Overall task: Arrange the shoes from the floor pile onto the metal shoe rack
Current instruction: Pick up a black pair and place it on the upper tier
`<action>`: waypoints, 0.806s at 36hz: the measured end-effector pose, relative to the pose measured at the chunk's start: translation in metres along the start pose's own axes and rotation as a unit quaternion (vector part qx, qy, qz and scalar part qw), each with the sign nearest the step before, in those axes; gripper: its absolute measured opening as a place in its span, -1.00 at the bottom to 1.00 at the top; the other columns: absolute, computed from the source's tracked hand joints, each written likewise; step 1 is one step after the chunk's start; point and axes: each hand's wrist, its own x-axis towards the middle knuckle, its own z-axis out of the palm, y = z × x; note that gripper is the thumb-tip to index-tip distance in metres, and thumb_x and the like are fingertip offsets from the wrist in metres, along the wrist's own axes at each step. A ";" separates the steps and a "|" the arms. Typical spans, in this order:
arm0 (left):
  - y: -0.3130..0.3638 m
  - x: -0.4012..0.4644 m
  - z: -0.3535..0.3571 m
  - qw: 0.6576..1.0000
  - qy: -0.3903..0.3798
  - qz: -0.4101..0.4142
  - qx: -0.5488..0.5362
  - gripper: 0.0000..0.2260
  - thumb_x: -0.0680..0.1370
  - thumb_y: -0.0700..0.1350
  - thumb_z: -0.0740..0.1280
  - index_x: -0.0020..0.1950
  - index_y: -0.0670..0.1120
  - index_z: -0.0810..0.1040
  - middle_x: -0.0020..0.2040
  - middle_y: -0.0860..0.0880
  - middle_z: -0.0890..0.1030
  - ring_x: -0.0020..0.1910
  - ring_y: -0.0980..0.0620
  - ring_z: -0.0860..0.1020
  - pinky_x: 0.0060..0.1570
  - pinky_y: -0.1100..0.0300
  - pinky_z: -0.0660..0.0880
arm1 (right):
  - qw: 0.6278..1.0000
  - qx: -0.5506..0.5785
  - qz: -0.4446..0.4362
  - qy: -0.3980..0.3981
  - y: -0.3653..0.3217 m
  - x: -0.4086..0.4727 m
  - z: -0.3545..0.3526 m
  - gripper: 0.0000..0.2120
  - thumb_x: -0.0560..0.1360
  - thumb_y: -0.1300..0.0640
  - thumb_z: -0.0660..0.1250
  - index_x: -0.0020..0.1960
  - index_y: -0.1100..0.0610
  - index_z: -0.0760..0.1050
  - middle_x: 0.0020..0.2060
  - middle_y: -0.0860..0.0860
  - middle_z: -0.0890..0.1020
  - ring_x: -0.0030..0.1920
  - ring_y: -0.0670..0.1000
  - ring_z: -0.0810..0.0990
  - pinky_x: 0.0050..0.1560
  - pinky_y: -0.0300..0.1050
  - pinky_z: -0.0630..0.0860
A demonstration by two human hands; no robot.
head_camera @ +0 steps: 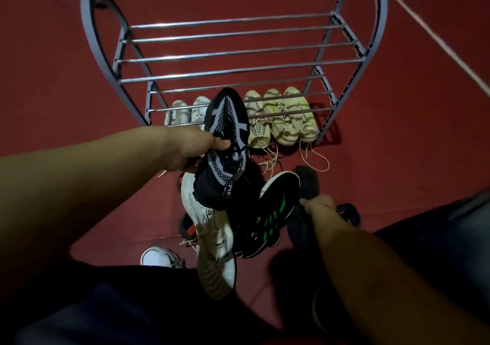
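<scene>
The left hand [197, 147] grips a black and grey knit shoe [226, 138] by its collar, held in the air in front of the metal shoe rack [238, 61]; its tongue lettering is folded and unreadable. The right hand [316, 204] clasps a dark shoe [305, 183], blurred and partly hidden behind a black shoe with green stripes [267, 215]. On the lowest shelf, one cream shoe [258, 130] shows "CAPA", cut off.

rack [233, 53] behind | five shoes [281, 116] under it | pile [238, 212] before

top rack bars [238, 40] bare, 5 shoes [281, 116] crowd bottom tier
</scene>
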 end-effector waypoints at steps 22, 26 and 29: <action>-0.008 -0.014 -0.033 0.948 -0.049 0.108 -0.297 -0.68 0.58 0.02 0.22 -0.08 -0.18 0.65 -0.16 -0.15 0.70 -0.20 -0.07 0.66 -0.11 0.14 0.57 | 0.549 -0.223 -0.773 0.228 -0.047 -0.096 0.016 -0.54 0.18 0.31 0.55 -0.04 0.13 0.39 0.00 0.07 0.38 0.08 0.13 0.40 -0.44 -0.21 0.46; -0.022 -0.013 -0.022 0.947 -0.046 0.091 -0.304 -0.66 0.48 0.05 0.34 0.04 -0.20 0.66 -0.05 -0.19 0.70 -0.12 -0.14 0.67 0.06 0.02 0.52 | 0.523 -0.187 -0.789 0.263 -0.064 -0.101 0.016 -0.69 0.30 0.25 0.38 -0.05 0.11 0.32 0.00 0.06 0.36 0.09 0.11 0.40 -0.42 -0.19 0.49; -0.029 -0.014 -0.008 0.951 -0.056 0.069 -0.296 -0.65 0.52 0.06 0.29 -0.18 -0.15 0.74 -0.18 -0.17 0.72 -0.26 -0.11 0.69 -0.03 0.04 0.51 | 0.531 -0.144 -0.781 0.295 -0.083 -0.113 0.009 -0.75 0.36 0.25 0.34 -0.07 0.13 0.29 -0.01 0.06 0.35 0.09 0.12 0.40 -0.41 -0.21 0.51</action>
